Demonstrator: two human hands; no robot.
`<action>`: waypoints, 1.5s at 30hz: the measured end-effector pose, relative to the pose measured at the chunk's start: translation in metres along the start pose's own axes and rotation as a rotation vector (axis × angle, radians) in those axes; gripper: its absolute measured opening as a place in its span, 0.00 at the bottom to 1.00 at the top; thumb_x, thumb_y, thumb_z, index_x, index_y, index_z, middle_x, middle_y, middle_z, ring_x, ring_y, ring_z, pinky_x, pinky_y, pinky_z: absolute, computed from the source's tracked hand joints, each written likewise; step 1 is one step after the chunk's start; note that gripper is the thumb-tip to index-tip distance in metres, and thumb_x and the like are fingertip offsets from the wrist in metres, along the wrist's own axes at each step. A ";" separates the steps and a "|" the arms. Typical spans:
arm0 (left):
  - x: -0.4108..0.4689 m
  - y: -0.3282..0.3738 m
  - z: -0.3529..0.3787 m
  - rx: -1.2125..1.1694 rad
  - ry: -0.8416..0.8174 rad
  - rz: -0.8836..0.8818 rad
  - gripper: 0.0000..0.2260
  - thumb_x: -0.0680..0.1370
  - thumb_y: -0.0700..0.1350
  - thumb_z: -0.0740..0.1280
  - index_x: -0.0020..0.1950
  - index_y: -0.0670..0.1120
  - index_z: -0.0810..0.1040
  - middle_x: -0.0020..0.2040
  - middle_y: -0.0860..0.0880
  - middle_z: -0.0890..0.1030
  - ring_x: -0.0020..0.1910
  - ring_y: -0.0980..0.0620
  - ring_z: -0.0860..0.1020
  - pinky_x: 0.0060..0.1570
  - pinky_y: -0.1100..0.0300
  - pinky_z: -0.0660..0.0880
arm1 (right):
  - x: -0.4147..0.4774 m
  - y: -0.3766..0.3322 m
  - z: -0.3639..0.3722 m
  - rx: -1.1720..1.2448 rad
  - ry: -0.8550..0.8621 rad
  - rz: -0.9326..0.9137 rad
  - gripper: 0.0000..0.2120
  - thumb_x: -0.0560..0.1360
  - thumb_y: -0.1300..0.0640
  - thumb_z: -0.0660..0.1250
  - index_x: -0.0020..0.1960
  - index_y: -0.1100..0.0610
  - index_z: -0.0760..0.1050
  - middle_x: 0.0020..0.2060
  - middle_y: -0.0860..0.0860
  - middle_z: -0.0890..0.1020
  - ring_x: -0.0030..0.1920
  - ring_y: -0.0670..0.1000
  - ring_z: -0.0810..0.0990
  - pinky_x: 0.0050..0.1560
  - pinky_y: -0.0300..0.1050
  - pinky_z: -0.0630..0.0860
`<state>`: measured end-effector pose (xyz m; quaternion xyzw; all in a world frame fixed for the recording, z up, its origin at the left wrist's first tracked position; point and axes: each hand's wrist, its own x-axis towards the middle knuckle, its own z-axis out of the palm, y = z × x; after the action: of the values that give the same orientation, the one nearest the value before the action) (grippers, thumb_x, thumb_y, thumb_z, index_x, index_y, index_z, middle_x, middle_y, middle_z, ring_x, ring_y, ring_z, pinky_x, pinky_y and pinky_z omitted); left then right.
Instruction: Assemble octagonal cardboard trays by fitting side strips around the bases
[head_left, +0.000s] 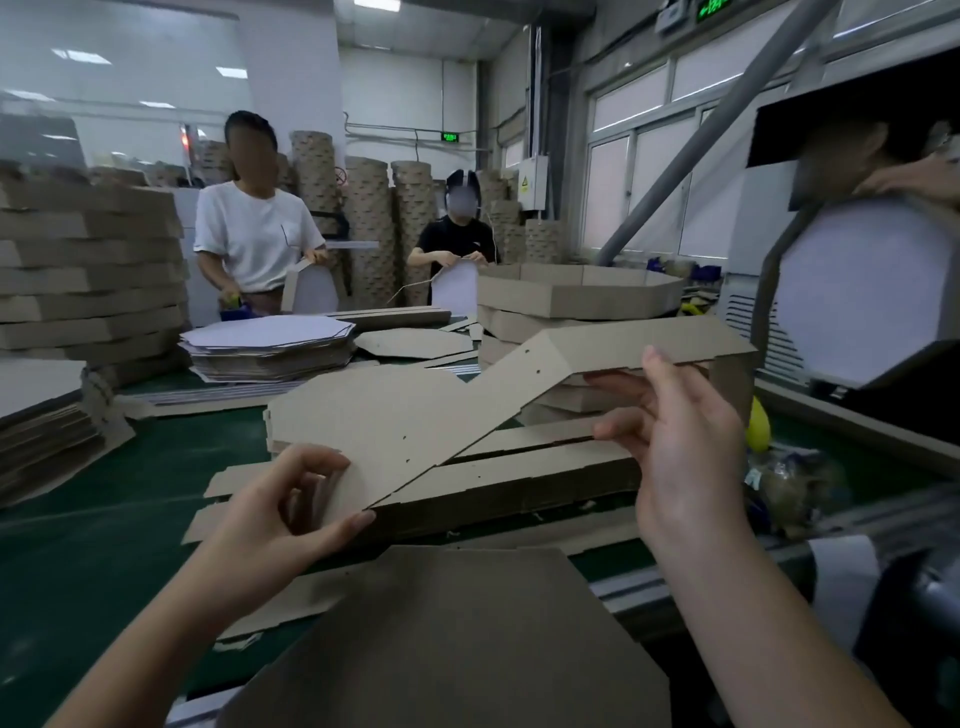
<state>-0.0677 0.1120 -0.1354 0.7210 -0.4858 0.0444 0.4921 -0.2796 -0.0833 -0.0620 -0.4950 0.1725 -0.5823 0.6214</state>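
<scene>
We have one side strip lifted off the green surface and held across in front of us. The left hand pinches its near end between thumb and fingertips. The right hand grips the far run, with one finger up against the back of the strip and the others curled beneath it. The strip is already bent at two creases, so it runs up from the left hand, turns level, and drops at its far end.

The brown base lies flat just below our forearms, apart from the strip. So we judge this to be the pre-bending step, with fitting not yet begun.

Next we would need to lower the strip to the base and match one crease to one corner. Then we would work round edge by edge, keeping each panel upright against its side. The long strip is floppy, so both hands will have to keep tension on it.

A pile of strips lies under the held one, and finished trays are stacked beyond.
</scene>
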 end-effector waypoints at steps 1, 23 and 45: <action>0.000 0.003 0.003 -0.001 0.003 0.020 0.19 0.63 0.60 0.73 0.51 0.59 0.76 0.44 0.51 0.78 0.38 0.54 0.74 0.35 0.67 0.70 | -0.002 -0.005 -0.003 -0.014 0.026 -0.026 0.10 0.80 0.53 0.63 0.46 0.56 0.79 0.37 0.51 0.86 0.23 0.48 0.77 0.28 0.38 0.76; -0.002 0.043 0.077 0.331 0.061 0.227 0.25 0.70 0.69 0.60 0.53 0.52 0.78 0.46 0.58 0.77 0.43 0.54 0.76 0.37 0.53 0.76 | -0.035 0.031 -0.137 -0.199 0.418 0.271 0.12 0.81 0.52 0.62 0.46 0.60 0.78 0.31 0.54 0.85 0.18 0.46 0.69 0.27 0.40 0.73; -0.001 0.062 0.130 0.557 -0.001 0.475 0.21 0.71 0.62 0.65 0.51 0.46 0.83 0.44 0.51 0.81 0.42 0.47 0.79 0.42 0.53 0.74 | -0.013 0.068 -0.088 -0.931 -0.849 -0.254 0.21 0.78 0.44 0.65 0.69 0.47 0.72 0.57 0.42 0.73 0.59 0.42 0.72 0.59 0.46 0.73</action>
<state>-0.1681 0.0123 -0.1613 0.6945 -0.6091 0.2877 0.2528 -0.3149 -0.1194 -0.1623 -0.9170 0.0862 -0.2687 0.2819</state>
